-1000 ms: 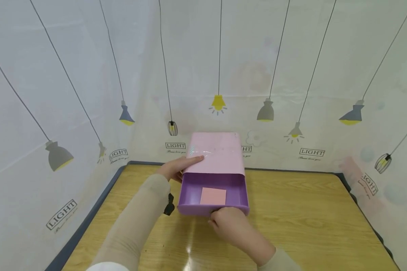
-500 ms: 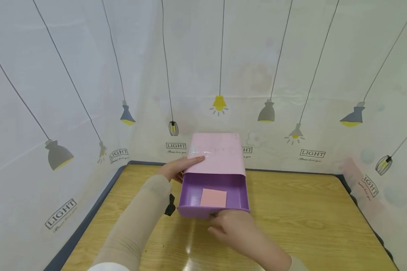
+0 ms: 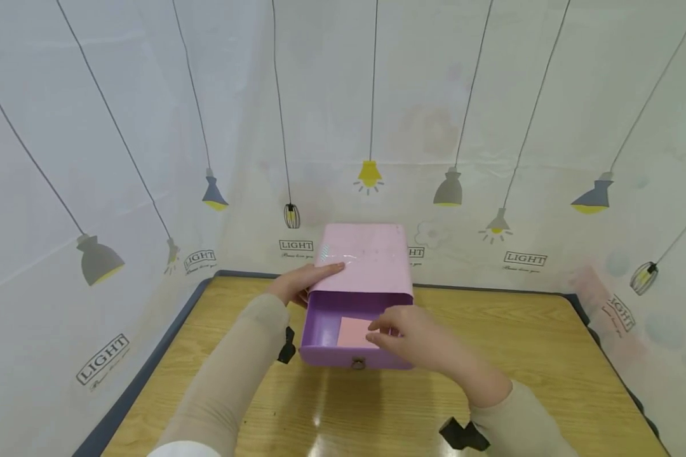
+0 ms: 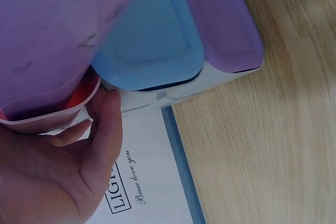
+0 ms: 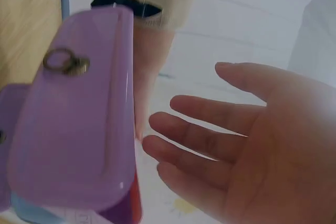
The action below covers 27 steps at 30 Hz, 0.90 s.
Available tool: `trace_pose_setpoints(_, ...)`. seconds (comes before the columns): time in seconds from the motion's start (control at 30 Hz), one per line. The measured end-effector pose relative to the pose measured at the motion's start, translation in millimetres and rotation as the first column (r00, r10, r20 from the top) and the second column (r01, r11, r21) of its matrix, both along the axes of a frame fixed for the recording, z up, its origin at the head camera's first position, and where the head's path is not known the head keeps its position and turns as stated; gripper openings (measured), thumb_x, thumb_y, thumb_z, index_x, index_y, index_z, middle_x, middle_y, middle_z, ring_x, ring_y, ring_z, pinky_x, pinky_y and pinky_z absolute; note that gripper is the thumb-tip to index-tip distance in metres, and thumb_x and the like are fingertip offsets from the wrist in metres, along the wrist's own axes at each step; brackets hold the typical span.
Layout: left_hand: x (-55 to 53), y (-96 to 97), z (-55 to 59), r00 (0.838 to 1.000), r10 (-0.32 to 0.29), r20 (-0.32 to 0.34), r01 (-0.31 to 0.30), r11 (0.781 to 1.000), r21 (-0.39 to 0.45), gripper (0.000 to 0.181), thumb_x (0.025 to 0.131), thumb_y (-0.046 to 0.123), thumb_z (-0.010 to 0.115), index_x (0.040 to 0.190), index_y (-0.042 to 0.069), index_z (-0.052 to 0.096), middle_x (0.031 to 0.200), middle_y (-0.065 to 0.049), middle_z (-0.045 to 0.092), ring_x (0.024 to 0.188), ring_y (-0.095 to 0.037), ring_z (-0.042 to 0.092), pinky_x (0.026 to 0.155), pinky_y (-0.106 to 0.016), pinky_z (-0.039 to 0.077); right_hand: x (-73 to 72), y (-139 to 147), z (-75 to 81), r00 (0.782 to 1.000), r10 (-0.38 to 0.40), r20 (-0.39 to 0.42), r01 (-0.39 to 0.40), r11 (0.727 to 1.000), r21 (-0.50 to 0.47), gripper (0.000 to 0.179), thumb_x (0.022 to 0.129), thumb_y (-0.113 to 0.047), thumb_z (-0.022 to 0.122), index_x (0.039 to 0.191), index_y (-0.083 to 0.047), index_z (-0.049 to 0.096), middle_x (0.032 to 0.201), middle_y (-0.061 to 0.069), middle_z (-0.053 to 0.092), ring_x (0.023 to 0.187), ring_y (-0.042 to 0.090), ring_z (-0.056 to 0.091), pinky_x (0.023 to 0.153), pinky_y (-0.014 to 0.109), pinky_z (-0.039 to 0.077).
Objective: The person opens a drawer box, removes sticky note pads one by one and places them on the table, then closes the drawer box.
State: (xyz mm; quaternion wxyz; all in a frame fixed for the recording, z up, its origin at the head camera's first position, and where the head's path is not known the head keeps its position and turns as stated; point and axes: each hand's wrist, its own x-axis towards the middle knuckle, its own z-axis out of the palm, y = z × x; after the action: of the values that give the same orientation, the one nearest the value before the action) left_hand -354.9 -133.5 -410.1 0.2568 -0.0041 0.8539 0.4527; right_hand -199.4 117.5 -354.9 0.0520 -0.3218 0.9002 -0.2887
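A small pink drawer cabinet (image 3: 366, 257) stands at the back of the table, its purple top drawer (image 3: 326, 317) pulled out. Inside the drawer lies a pink square of paper (image 3: 351, 331). My left hand (image 3: 300, 279) rests on the cabinet's left side, one finger stretched over the top. In the left wrist view its fingers (image 4: 107, 124) lie along the cabinet's side wall. Over the drawer's right part hovers my right hand (image 3: 408, 333), its fingertips overlapping the paper in the head view. The right wrist view shows that hand (image 5: 252, 145) with spread fingers, holding nothing.
Below the pulled-out drawer are a blue drawer (image 4: 152, 35) and another purple drawer (image 4: 226, 24). A metal ring pull (image 5: 60, 61) hangs on the top drawer's front. Fabric walls (image 3: 491, 127) printed with lamps enclose the wooden table (image 3: 520, 362) behind and on both sides.
My right hand has let go of the pull on the drawer front and risen over the drawer. The ring pull is now uncovered. The left hand and cabinet have stayed put.
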Motion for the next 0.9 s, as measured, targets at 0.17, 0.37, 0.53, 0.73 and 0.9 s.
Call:
trace_pose_setpoints(0.17,-1.2,-1.1,1.5,1.0,-0.003,0.002,0.003,1.0,0.003,0.094,0.074,0.081,0.057,0.132,0.008,0.05,0.108,-0.014,0.063,0.093,-0.03,0.063,0.073,-0.04,0.055,-29.2,7,1.1,0.989,0.011,0.146,-0.008,1.0,-0.02,0.032,0.099,-0.03,0.056,0.112,-0.004,0.071,0.105,0.004,0.07,0.096,0.018,0.064,0.084,0.041,0.052)
trace_pose_setpoints(0.37,-3.1,-1.9,1.7,1.0,-0.001,0.007,0.001,1.0,0.011,0.093,0.074,0.08,0.057,0.133,0.008,0.049,0.108,-0.015,0.063,0.093,-0.03,0.063,0.073,-0.039,0.056,-51.3,3,4.7,0.976,0.015,0.219,-0.042,0.992,0.12,0.032,0.099,-0.032,0.054,0.115,-0.009,0.069,0.11,0.001,0.067,0.103,0.02,0.062,0.09,0.042,0.049)
trace_pose_setpoints(0.53,-2.5,-1.6,0.2,1.0,0.003,0.016,-0.003,1.0,0.015,0.094,0.074,0.081,0.057,0.133,0.007,0.049,0.107,-0.014,0.064,0.092,-0.03,0.064,0.072,-0.039,0.056,-64.4,-4,5.8,0.95,0.023,0.311,-0.098,0.969,0.225,0.036,0.097,-0.039,0.056,0.117,-0.012,0.068,0.111,-0.002,0.066,0.108,0.02,0.06,0.096,0.042,0.045)
trace_pose_setpoints(0.73,-1.9,-1.6,-2.8,1.0,0.004,0.013,-0.004,1.0,0.01,0.093,0.074,0.081,0.057,0.13,0.007,0.051,0.106,-0.014,0.064,0.091,-0.03,0.064,0.072,-0.039,0.056,-75.0,-10,-2.8,0.904,0.076,0.42,-0.198,0.946,0.256,0.036,0.096,-0.043,0.056,0.12,-0.017,0.064,0.11,-0.008,0.063,0.112,0.016,0.055,0.1,0.04,0.041)
trace_pose_setpoints(0.9,-2.7,-1.3,-3.2,1.0,0.004,0.01,-0.004,1.0,0.005,0.094,0.073,0.082,0.056,0.13,0.007,0.051,0.106,-0.014,0.064,0.092,-0.029,0.064,0.072,-0.039,0.056,-79.8,-11,-6.0,0.894,0.061,0.444,-0.196,0.944,0.265,0.035,0.095,-0.042,0.057,0.118,-0.016,0.063,0.111,-0.005,0.061,0.113,0.017,0.054,0.1,0.041,0.041)
